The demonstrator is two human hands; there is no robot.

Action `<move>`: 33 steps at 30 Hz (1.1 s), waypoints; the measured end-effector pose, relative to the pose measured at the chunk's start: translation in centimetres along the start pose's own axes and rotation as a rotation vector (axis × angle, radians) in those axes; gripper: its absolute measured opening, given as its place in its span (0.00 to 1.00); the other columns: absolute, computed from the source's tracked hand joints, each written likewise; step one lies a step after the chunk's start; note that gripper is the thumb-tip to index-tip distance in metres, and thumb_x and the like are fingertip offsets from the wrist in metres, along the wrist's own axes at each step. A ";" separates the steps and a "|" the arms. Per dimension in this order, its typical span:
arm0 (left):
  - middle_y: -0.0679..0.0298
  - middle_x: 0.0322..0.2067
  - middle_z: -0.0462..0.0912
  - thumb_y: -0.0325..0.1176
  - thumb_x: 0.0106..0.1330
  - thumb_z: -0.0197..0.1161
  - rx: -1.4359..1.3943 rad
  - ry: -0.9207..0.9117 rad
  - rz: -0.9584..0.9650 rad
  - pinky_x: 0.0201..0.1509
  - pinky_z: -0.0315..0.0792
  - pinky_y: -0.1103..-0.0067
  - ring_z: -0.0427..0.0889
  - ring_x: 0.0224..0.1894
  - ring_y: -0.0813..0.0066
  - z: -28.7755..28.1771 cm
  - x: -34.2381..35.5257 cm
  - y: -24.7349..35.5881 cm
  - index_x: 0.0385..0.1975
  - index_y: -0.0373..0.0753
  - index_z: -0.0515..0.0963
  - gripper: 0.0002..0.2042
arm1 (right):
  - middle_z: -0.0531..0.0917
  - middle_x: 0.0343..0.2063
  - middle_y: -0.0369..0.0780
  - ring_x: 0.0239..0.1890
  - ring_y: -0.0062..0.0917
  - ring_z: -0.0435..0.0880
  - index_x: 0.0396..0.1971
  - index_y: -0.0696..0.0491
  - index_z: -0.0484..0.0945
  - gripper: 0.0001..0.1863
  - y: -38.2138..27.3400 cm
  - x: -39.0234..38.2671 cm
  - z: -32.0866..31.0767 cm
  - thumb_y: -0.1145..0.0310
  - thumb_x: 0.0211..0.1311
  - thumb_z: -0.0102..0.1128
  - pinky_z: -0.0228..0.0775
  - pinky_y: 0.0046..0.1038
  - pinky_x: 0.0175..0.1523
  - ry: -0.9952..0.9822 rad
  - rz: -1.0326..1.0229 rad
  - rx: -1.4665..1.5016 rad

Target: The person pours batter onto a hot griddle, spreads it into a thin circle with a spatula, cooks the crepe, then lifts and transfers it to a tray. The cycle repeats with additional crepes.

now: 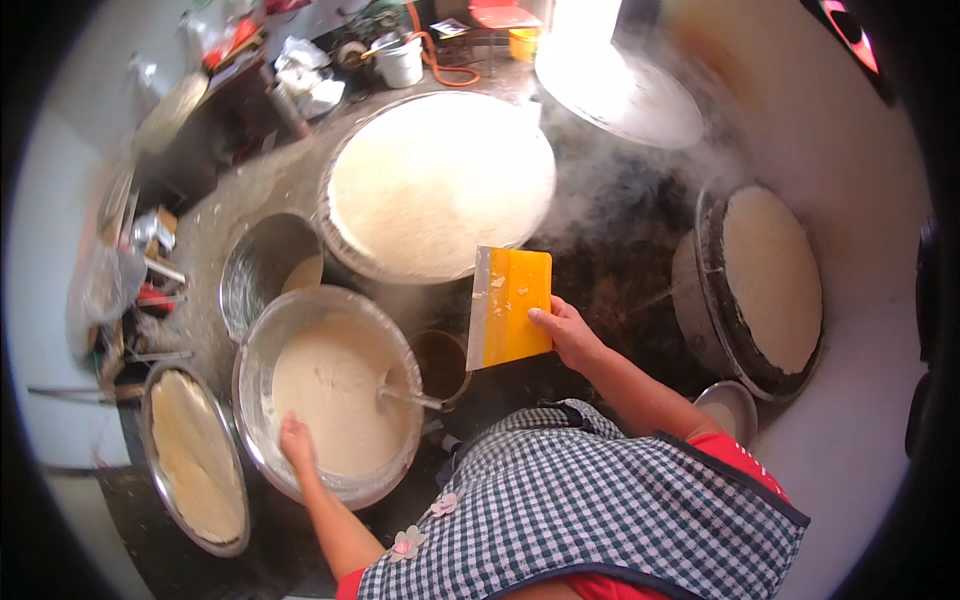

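My right hand (570,333) grips a wide yellow scraper (522,305) by its right edge, thumb across its face. Pale bits stick to the scraper, and its straight greyish blade edge points left. Below it to the left is a big metal basin (252,440) of thick cream-coloured batter (350,390). Over the basin's near left side is my left hand (296,442), its fingers curled; what they hold, if anything, is hidden. A ladle handle (410,398) leans out of the batter on the right.
Beyond the scraper lies a large round tray (335,235) bearing a pale sheet. A steaming round steamer (700,300) with another sheet stands right. An oval-looking tray (235,540) sits far left, a deep metal pot (240,290) behind the basin. A white bucket (399,65) stands at the back.
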State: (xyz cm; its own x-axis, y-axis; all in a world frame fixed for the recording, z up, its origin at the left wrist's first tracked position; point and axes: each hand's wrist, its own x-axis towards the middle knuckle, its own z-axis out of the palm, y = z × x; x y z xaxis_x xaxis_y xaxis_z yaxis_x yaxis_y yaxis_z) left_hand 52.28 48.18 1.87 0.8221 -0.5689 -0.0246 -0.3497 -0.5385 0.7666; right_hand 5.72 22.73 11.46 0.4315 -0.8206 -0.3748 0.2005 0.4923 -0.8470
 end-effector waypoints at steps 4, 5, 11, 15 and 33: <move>0.53 0.44 0.77 0.23 0.54 0.55 -0.014 -0.217 0.255 0.54 0.66 0.74 0.76 0.47 0.63 11.6 -7.5 12.8 0.44 0.31 0.74 0.15 | 0.75 0.40 0.36 0.43 0.24 0.75 0.48 0.56 0.66 0.21 -1.7 -2.1 -8.7 0.70 0.53 0.57 0.66 0.27 0.51 0.123 -0.093 0.003; 0.53 0.44 0.77 0.23 0.54 0.55 0.052 -0.254 0.418 0.54 0.66 0.73 0.76 0.47 0.62 14.0 -9.0 16.0 0.43 0.32 0.74 0.15 | 0.75 0.40 0.36 0.43 0.24 0.75 0.48 0.56 0.66 0.21 -2.5 -2.3 -10.5 0.70 0.53 0.57 0.66 0.27 0.51 0.170 -0.122 0.041; 0.53 0.42 0.77 0.30 0.54 0.57 0.134 -0.791 0.677 0.52 0.68 0.74 0.76 0.46 0.61 25.0 -15.7 29.7 0.42 0.35 0.76 0.15 | 0.75 0.42 0.40 0.45 0.28 0.74 0.48 0.55 0.67 0.20 -4.3 -2.0 -19.2 0.71 0.54 0.54 0.64 0.28 0.53 0.346 -0.211 0.200; 0.57 0.45 0.76 0.38 0.55 0.57 0.468 -1.200 0.842 0.50 0.69 0.73 0.74 0.47 0.61 29.5 -15.5 34.0 0.48 0.41 0.72 0.19 | 0.75 0.40 0.39 0.43 0.26 0.75 0.48 0.57 0.67 0.19 -4.9 -0.4 -22.9 0.71 0.54 0.54 0.65 0.27 0.51 0.474 -0.176 0.170; 0.54 0.44 0.76 0.35 0.57 0.57 0.420 -1.260 0.976 0.51 0.67 0.70 0.73 0.47 0.57 47.2 -4.0 51.9 0.50 0.41 0.70 0.19 | 0.77 0.36 0.39 0.40 0.36 0.73 0.40 0.49 0.75 0.20 -21.1 22.4 -38.2 0.78 0.42 0.51 0.68 0.34 0.44 0.701 -0.595 -1.341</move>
State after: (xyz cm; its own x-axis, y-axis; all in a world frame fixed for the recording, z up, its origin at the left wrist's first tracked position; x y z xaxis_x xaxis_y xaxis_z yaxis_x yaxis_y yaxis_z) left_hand 9.61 -6.83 11.52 -0.5547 -0.7756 -0.3014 -0.7462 0.3034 0.5925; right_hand -22.43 -17.17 6.54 0.0389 -0.9409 0.3364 -0.8467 -0.2098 -0.4889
